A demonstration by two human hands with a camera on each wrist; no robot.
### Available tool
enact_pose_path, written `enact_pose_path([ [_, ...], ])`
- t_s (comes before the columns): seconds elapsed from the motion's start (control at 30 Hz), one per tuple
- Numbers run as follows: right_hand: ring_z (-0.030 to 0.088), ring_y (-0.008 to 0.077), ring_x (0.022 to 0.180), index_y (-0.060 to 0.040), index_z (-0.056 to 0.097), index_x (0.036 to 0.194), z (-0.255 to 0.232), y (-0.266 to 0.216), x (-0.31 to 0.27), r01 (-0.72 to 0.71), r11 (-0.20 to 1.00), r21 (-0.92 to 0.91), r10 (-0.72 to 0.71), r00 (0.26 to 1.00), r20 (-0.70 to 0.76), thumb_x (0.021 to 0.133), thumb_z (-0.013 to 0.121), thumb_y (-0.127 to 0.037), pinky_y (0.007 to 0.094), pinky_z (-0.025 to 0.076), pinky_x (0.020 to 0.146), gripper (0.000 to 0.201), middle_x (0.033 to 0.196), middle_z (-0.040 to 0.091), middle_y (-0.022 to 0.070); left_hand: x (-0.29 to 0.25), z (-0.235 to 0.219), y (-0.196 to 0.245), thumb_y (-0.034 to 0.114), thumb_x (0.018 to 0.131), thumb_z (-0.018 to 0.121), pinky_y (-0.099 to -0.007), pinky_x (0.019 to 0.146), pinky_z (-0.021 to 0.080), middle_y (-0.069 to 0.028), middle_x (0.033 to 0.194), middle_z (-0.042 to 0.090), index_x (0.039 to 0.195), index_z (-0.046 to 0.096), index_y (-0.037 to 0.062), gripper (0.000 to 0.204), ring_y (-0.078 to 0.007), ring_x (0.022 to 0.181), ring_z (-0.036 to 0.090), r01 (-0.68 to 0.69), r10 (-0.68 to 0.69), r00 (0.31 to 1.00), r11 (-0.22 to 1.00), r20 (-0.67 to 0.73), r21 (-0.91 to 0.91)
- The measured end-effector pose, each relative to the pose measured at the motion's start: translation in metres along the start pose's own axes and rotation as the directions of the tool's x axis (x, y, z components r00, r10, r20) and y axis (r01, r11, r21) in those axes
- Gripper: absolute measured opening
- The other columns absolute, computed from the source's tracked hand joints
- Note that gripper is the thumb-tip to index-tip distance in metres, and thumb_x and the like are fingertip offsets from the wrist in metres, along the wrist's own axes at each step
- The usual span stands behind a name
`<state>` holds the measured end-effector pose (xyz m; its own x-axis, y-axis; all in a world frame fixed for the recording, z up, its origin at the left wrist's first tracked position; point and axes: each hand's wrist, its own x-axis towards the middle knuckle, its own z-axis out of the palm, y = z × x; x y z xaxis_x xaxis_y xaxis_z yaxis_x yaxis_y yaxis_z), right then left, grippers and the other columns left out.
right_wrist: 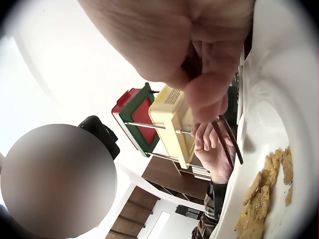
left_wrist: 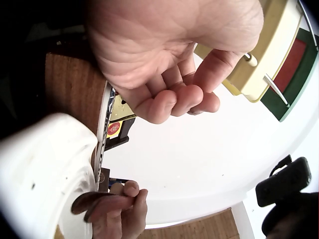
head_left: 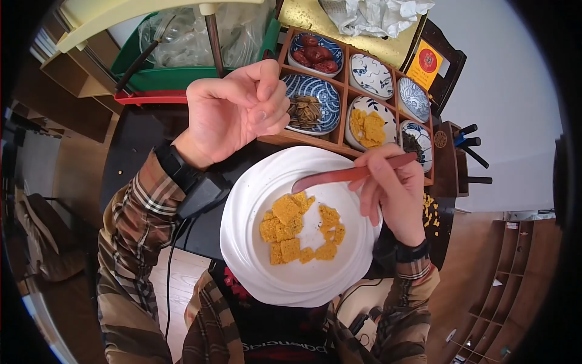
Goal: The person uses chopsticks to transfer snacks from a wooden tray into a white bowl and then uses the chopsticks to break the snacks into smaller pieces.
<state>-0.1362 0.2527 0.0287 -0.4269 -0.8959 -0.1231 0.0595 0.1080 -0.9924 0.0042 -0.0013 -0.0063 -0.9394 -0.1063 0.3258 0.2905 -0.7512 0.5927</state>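
A: What's at the far left?
B: 1 green bin (head_left: 173, 80), with clear plastic bags (head_left: 200, 39) in it. The left hand (head_left: 239, 104) covers part of the bin's near edge, fingers loosely curled, close together.
A: Then?
B: 1 white bowl (head_left: 240, 200), with broken yellow crackers (head_left: 285, 219) inside, overlapping too much to count surely. Behind it, 1 wooden tray (head_left: 315, 143) bears 6 patterned dishes (head_left: 371, 76): 1 of red dates (head_left: 316, 54), 1 of seeds (head_left: 305, 112), 1 of yellow pieces (head_left: 368, 127), 1 of dark bits (head_left: 412, 143), 2 more.
A: Anything in the way?
B: The right hand (head_left: 393, 191) hides part of the tray's near side. Its fingers grip 1 pair of reddish-brown tongs (head_left: 327, 178), the 2 arms apart, tips over the bowl.
A: Farthest right?
B: Yellow crumbs (head_left: 431, 212), scattered near 1 brown box (head_left: 447, 161).
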Motion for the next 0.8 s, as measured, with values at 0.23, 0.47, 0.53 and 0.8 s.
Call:
enact_pose_path([
  [0.23, 0.044, 0.0067, 0.036, -0.0025, 0.063, 0.099, -0.019, 0.006, 0.010, 0.245, 0.965, 0.089, -0.194, 0.904, -0.381, 0.105, 0.055, -0.023, 0.0204, 0.026, 0.033, 0.023, 0.070, 0.066, 0.0090, 0.000, 0.003, 0.000, 0.009, 0.080, 0.047, -0.0294, 0.060, 0.034, -0.0051, 0.064, 0.046, 0.081, 0.047, 0.0056, 0.003, -0.0150, 0.059, 0.039, -0.004, 0.004, 1.000, 1.000, 0.001, -0.004],
  [0.47, 0.038, 0.0027, 0.042, -0.0061, 0.063, 0.100, -0.040, 0.010, 0.018, 0.394, 0.919, -0.030, -0.333, 0.730, -0.597, 0.101, 0.064, -0.022, 0.0190, 0.024, 0.039, 0.016, 0.067, 0.057, -0.0001, 0.000, 0.010, -0.001, 0.007, 0.078, 0.049, -0.0278, 0.054, 0.031, -0.0018, 0.060, 0.043, 0.076, 0.042, 0.0088, 0.008, -0.0130, 0.054, 0.035, 0.000, 0.004, 0.997, 0.999, -0.081, 0.052],
  [0.53, 0.036, 0.0021, 0.044, -0.0064, 0.062, 0.098, -0.047, 0.012, 0.020, 0.416, 0.908, -0.051, -0.364, 0.724, -0.586, 0.100, 0.066, -0.022, 0.0195, 0.023, 0.041, 0.016, 0.066, 0.053, -0.0023, 0.000, 0.008, 0.001, 0.007, 0.078, 0.049, -0.0279, 0.054, 0.031, -0.0017, 0.060, 0.043, 0.076, 0.042, 0.0089, 0.008, -0.0130, 0.054, 0.035, 0.003, 0.002, 0.997, 0.998, -0.078, 0.055],
  [0.8, 0.041, 0.0029, 0.045, -0.0016, 0.066, 0.106, -0.055, 0.009, 0.020, 0.471, 0.882, -0.005, -0.355, 0.658, -0.664, 0.100, 0.065, -0.021, 0.0193, 0.026, 0.042, 0.021, 0.068, 0.057, -0.0009, -0.001, 0.002, -0.001, 0.011, 0.078, 0.047, -0.0290, 0.057, 0.031, -0.0027, 0.064, 0.044, 0.080, 0.045, 0.0078, 0.004, -0.0139, 0.057, 0.035, 0.004, -0.003, 0.999, 0.999, -0.034, 0.044],
])
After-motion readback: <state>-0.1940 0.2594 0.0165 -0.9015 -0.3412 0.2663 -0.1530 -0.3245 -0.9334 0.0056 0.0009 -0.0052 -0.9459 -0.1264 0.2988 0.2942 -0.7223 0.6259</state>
